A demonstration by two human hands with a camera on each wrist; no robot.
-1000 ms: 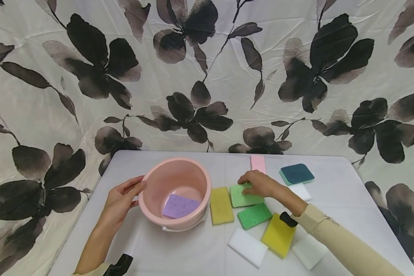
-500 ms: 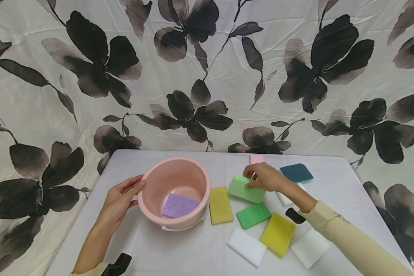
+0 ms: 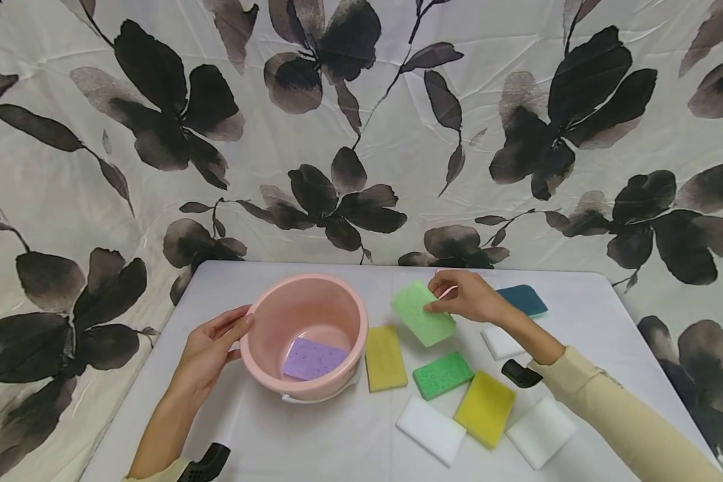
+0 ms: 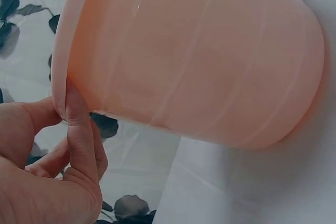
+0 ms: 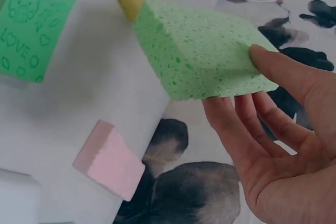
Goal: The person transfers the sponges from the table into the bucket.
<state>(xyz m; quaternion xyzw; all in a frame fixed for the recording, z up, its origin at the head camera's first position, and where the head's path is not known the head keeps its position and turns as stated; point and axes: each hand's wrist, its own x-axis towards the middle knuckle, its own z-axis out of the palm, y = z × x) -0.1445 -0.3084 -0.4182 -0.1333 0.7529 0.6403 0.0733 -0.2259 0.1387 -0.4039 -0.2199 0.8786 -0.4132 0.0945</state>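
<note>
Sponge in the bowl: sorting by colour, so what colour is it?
Purple sponge, speckled; head view shows it best.

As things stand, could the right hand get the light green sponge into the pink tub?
Probably yes: the right hand holds the light green sponge lifted beside the pink tub, whose mouth is open, with nothing between.

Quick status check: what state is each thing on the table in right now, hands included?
Light green sponge: lifted off the table, tilted, pinched by the right hand.
Pink basin: upright on the table, left hand holding its rim.
Purple sponge: lying inside the basin.
Yellow sponge: flat on the table beside the basin.
Dark green sponge: flat on the table, untouched.
</note>
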